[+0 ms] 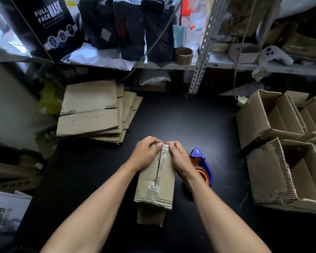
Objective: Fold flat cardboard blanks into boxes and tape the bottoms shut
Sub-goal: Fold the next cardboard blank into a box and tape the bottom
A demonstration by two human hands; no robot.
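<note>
- Both my hands sit at the far end of the box [156,178], which stands bottom-up on the black table [190,121] right in front of me. My left hand [146,154] curls over the far left corner; my right hand [179,156] curls over the far right, fingertips pressing the clear tape [163,150] down over the far edge.
- Risk: the tape is wrinkled at both ends of the seam. Pressed unevenly, I judge it could lift or crease and leave the bottom flaps gapping.
- Risk: the box stands on its loose open flaps, so hard pressure at the far end could tip or skew it.
- Risk: the tape dispenser [202,167] stands just beside my right wrist. Its cutting edge is not visible; drawing my hand back carelessly could knock it.
- Room: open table lies ahead of the box and to its left.
- Edges: the stack of flat blanks [91,110] sits at the far left, well apart. The finished boxes [281,143] crowd the right side, near the dispenser, leaving little room there.
</note>
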